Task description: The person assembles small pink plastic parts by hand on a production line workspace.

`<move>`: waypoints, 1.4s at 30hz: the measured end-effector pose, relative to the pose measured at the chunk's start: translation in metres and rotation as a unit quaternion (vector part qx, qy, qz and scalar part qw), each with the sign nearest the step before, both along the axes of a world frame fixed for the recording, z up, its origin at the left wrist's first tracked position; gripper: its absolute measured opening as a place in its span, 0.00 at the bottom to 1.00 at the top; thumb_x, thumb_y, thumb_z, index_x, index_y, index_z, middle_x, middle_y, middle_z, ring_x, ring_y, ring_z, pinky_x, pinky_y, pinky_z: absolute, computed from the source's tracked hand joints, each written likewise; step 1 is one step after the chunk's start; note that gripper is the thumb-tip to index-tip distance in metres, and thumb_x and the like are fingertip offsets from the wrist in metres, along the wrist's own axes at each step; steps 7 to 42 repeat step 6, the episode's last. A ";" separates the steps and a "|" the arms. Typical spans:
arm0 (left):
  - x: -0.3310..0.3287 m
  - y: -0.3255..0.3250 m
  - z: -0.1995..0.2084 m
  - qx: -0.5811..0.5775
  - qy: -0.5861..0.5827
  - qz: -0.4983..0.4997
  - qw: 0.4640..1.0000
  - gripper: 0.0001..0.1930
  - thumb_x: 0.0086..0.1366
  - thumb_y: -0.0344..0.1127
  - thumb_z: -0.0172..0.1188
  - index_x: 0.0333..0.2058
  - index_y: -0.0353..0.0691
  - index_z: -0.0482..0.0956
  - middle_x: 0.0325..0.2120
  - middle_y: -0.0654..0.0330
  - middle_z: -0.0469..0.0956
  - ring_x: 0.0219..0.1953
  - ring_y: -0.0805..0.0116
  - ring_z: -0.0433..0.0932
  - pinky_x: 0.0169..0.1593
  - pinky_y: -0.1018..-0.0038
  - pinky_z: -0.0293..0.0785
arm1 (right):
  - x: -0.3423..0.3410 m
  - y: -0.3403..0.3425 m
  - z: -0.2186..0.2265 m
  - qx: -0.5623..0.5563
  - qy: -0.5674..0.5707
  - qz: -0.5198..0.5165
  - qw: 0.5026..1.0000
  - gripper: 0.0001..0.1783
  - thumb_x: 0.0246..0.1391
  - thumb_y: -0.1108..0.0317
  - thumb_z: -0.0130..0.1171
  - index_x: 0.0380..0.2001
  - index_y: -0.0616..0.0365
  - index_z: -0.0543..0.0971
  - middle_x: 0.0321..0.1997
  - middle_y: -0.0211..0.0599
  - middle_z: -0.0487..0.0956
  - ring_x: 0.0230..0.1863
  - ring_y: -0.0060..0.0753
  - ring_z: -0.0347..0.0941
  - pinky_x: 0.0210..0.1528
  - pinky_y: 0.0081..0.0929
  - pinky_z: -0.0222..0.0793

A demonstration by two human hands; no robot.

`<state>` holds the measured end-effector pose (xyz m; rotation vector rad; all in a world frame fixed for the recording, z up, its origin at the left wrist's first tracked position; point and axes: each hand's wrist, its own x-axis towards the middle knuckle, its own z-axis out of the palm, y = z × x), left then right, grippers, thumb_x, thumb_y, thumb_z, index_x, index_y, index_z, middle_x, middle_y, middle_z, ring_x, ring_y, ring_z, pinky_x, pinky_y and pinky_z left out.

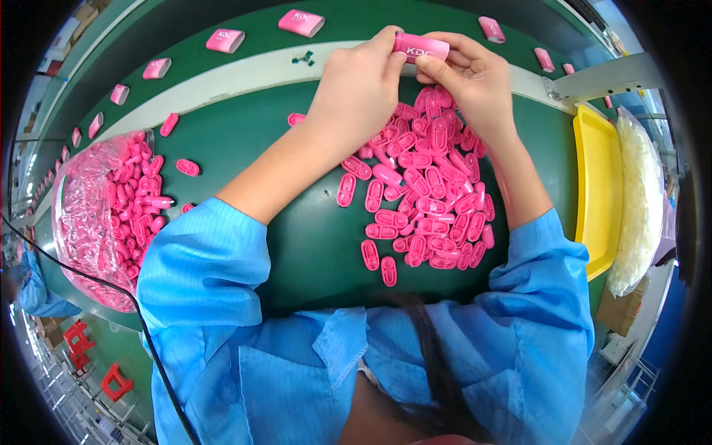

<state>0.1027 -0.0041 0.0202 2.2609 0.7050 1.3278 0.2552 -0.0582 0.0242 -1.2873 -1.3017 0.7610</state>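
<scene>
Over the far edge of the green table, both my hands are closed on one pink plastic casing (430, 49), a flattened tube with pale printing. My left hand (360, 85) pinches its left end, where a darker pink edge shows. The fingers of my right hand (478, 81) grip the right end, thumb below. Whether a separate cap sits in the left end, I cannot tell. Beneath my wrists lies a loose heap of small pink oval caps (434, 182), many with their hollow side up. A few caps lie apart, such as one cap (188, 167) at the left.
A clear plastic bag (81, 200) of pink caps lies open at the left. Beyond a pale rail (222, 81), similar casings (225, 41) stand along a green belt. At right are a yellow tray (593, 222) and a white bag (636, 215). A black cable crosses at left.
</scene>
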 end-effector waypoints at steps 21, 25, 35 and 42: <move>0.006 0.085 0.019 -0.334 0.211 -0.082 0.915 0.23 0.55 0.43 0.56 0.48 0.41 0.71 0.46 0.43 0.69 0.49 0.57 0.70 0.52 0.69 0.64 | 0.018 0.022 -0.005 -0.050 -0.041 -0.117 0.991 0.28 0.48 0.63 0.60 0.51 0.62 0.67 0.47 0.44 0.72 0.40 0.27 0.73 0.42 0.21 0.71; 0.006 0.085 0.019 -0.334 0.211 -0.082 0.915 0.23 0.55 0.43 0.56 0.48 0.41 0.71 0.46 0.43 0.69 0.49 0.57 0.70 0.52 0.69 0.64 | 0.018 0.022 -0.005 -0.050 -0.041 -0.117 0.991 0.28 0.48 0.63 0.60 0.51 0.62 0.67 0.47 0.44 0.72 0.40 0.27 0.73 0.42 0.21 0.71; 0.006 0.085 0.019 -0.334 0.211 -0.082 0.915 0.23 0.55 0.43 0.56 0.48 0.41 0.71 0.46 0.43 0.69 0.49 0.57 0.70 0.52 0.69 0.64 | 0.018 0.022 -0.005 -0.050 -0.041 -0.117 0.991 0.28 0.48 0.63 0.60 0.51 0.62 0.67 0.47 0.44 0.72 0.40 0.27 0.73 0.42 0.21 0.71; 0.006 0.085 0.019 -0.334 0.211 -0.082 0.915 0.23 0.55 0.43 0.56 0.48 0.41 0.71 0.46 0.43 0.69 0.49 0.57 0.70 0.52 0.69 0.64 | 0.018 0.022 -0.005 -0.050 -0.041 -0.117 0.991 0.28 0.48 0.63 0.60 0.51 0.62 0.67 0.47 0.44 0.72 0.40 0.27 0.73 0.42 0.21 0.71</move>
